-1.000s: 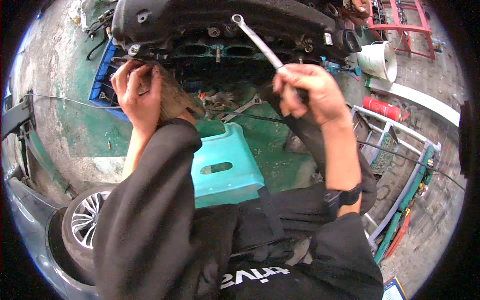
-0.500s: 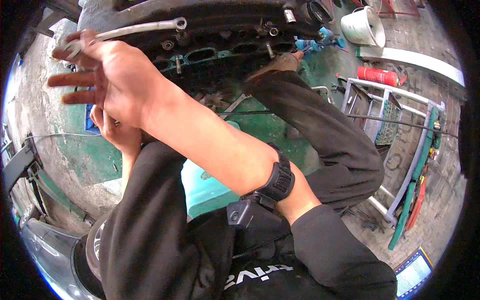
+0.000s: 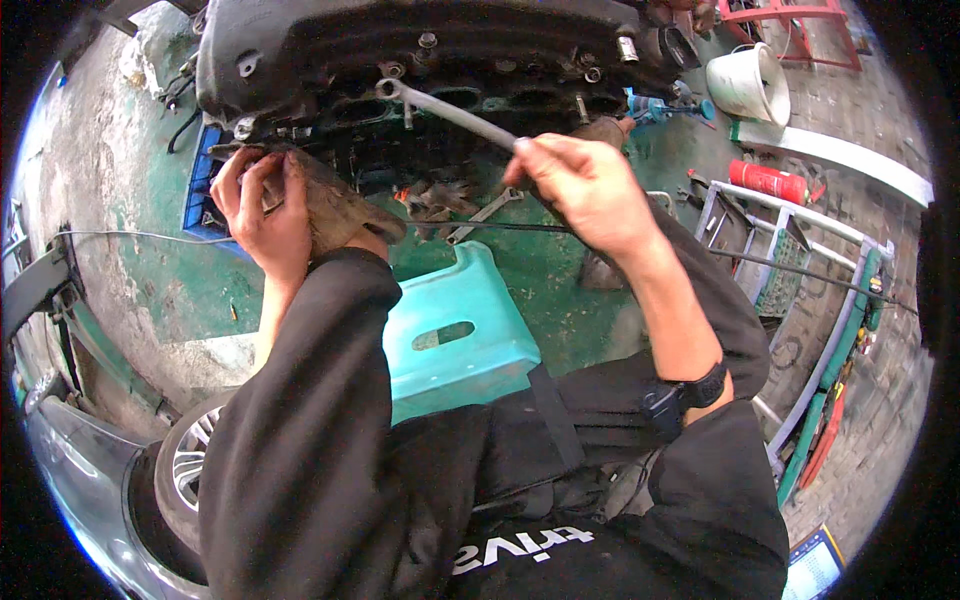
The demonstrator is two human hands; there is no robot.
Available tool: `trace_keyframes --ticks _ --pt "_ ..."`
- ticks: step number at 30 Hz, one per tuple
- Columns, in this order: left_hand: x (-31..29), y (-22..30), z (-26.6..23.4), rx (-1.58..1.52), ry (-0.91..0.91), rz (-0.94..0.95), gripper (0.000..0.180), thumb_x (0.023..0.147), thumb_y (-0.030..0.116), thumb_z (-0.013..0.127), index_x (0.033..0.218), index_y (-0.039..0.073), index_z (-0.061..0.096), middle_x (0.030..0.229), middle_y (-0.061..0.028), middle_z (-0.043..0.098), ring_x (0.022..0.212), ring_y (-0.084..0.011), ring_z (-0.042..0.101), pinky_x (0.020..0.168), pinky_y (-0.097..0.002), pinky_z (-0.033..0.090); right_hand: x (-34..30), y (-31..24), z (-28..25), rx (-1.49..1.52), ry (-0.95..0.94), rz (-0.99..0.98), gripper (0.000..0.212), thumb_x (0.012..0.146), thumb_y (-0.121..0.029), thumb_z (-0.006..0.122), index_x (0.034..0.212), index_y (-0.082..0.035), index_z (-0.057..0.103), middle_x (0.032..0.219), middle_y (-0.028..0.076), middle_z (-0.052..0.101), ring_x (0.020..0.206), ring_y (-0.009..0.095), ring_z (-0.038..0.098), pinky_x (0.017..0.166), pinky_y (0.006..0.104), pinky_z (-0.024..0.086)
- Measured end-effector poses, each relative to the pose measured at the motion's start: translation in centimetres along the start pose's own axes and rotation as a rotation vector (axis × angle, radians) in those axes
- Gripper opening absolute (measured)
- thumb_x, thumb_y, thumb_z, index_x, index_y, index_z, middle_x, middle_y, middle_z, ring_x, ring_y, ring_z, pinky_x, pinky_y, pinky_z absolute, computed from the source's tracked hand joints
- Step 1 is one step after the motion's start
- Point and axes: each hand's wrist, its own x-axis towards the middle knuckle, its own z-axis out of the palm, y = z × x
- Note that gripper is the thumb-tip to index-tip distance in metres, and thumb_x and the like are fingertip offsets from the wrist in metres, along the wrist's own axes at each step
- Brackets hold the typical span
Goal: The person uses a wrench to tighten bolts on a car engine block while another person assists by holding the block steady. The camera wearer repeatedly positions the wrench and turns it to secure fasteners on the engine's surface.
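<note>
In my right hand (image 3: 590,190) is a combination wrench (image 3: 455,112), gripped near one end. Its ring end points left, over the lower edge of a dark, greasy engine (image 3: 330,45). Several bolts or studs (image 3: 581,108) stick out along that edge. My left hand (image 3: 262,205) has its fingers curled beside my brown shoe (image 3: 345,205), below the engine's left end. Whether it holds anything small is hidden. Between my legs is a turquoise plastic stool (image 3: 465,300).
A second wrench (image 3: 485,215) lies on the green floor, near a crumpled rag (image 3: 435,200). At left stand a blue crate (image 3: 200,195) and a car wheel (image 3: 190,465). On the right are a white bucket (image 3: 745,85), a red extinguisher (image 3: 768,182) and a metal frame (image 3: 800,220).
My right hand has swung from the far left, across my left hand, back to the right with the wrench. The view has shifted, bringing the stool and my left hand into plain sight.
</note>
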Motion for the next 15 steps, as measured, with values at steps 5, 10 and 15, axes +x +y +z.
trace_keyframes --ticks 5,10,15 --pt "1.0 1.8 -0.3 -0.056 0.053 0.050 0.018 0.069 0.003 0.076 0.085 0.003 0.067 0.102 -0.0105 0.062 0.098 -0.0277 0.054 0.086 -0.0359 0.043 0.5 -1.1 -3.4 0.127 0.027 0.034 0.033 0.096 -0.027 0.052 0.086 0.001 0.067 0.050 -0.010 0.030 0.044 0.002 0.025 0.043 0.0215 0.021" --pt "1.0 1.5 -0.3 -0.057 0.050 0.052 0.018 0.069 0.002 0.076 0.085 0.003 0.067 0.102 -0.0104 0.062 0.098 -0.0278 0.054 0.087 -0.0359 0.043 2.1 -2.0 -4.9 0.224 -0.021 0.121 0.033 0.096 -0.025 0.050 0.090 0.005 0.064 0.048 -0.009 0.025 0.040 0.002 0.022 0.040 0.0204 0.022" --pt "0.8 1.2 -0.2 -0.056 0.048 0.059 0.019 0.069 0.003 0.076 0.086 0.004 0.067 0.103 -0.0104 0.061 0.099 -0.0278 0.054 0.087 -0.0361 0.043 3.2 -2.8 -5.5 0.310 -0.131 0.165 0.031 0.097 -0.022 0.049 0.091 0.005 0.063 0.046 -0.008 0.027 0.036 0.003 0.022 0.035 0.0207 0.023"
